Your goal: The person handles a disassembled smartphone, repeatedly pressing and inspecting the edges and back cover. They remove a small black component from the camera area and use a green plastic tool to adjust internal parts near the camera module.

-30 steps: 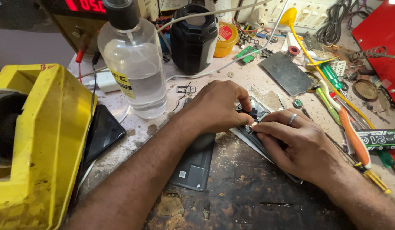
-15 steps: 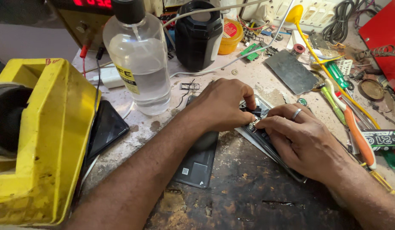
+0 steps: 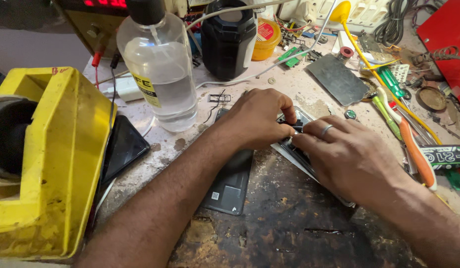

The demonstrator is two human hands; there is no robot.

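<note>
At far left on the bench I see a yellow machine housing [image 3: 46, 164], then a clear liquid bottle [image 3: 160, 74] standing upright. Just right of it, a dark phone back panel [image 3: 230, 183] lies flat beneath my left forearm. My left hand [image 3: 257, 119] curls, fingertips pressed on the opened phone [image 3: 294, 149] at centre. My right hand [image 3: 349, 159], ring on one finger, covers that phone, fingertips meeting the left's. Screwdrivers [image 3: 413, 149] lie beyond.
</note>
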